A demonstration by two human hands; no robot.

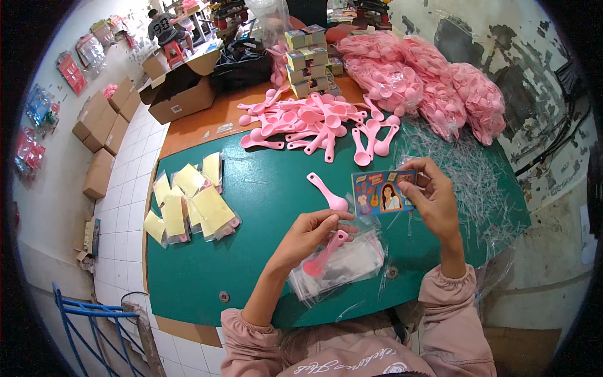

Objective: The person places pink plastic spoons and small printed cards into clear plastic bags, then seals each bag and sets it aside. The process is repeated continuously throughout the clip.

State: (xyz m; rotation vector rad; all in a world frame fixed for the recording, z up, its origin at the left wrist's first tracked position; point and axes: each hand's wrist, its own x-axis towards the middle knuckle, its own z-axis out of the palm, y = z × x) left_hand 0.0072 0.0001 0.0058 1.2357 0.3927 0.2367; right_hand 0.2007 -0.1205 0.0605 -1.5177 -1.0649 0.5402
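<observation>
The right hand [434,196], right of centre in the frame, is pinching a blue illustrated card [384,193] by its right end, the thumb pressing on the printed face and the fingers bending behind it, partly hidden. The card is being held tilted, just right of the frame's centre, over a green tabletop [264,191].

The left hand [309,235], slightly below the centre, is bending its fingers, which are lying close together. A pink spoon [325,254] is lying over a stack of clear bags [361,261] at lower centre, its handle end pointing up beside these fingers; whether they are gripping it cannot be told, nor whether the spoon is inside a bag. A second pink spoon [325,192] is lying just above the left hand, its bowl near the fingertips.

Clear packets with yellow cards [174,213] are lying in a group at left. A pile of pink spoons [314,119] is spreading across the upper centre, below stacked card bundles [308,60]. Filled spoon bags [402,75] are occupying the upper right; clear plastic strips [461,182] are lying tangled below them.
</observation>
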